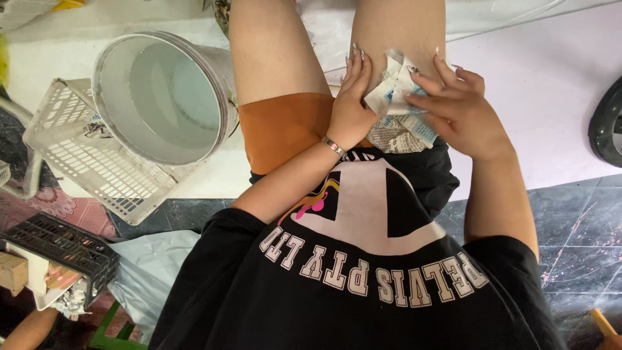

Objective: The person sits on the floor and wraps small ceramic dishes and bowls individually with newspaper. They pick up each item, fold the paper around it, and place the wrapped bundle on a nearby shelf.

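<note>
I look down at my own lap while seated. My left hand (350, 107), with a thin bracelet on the wrist, rests on my thigh and touches the left edge of a folded piece of newspaper (394, 91). My right hand (457, 107) grips the same folded newspaper from the right, fingers curled over its top. More crumpled newspaper (398, 135) lies underneath on my lap, against the orange shorts (282, 126) and black printed shirt (363, 272).
A white bucket (165, 94) lies tilted in a white perforated basket (97, 162) to my left. A black crate (61, 249) with scraps sits at lower left beside a pale plastic sheet (152, 269). A dark round object (609, 126) is at the right edge.
</note>
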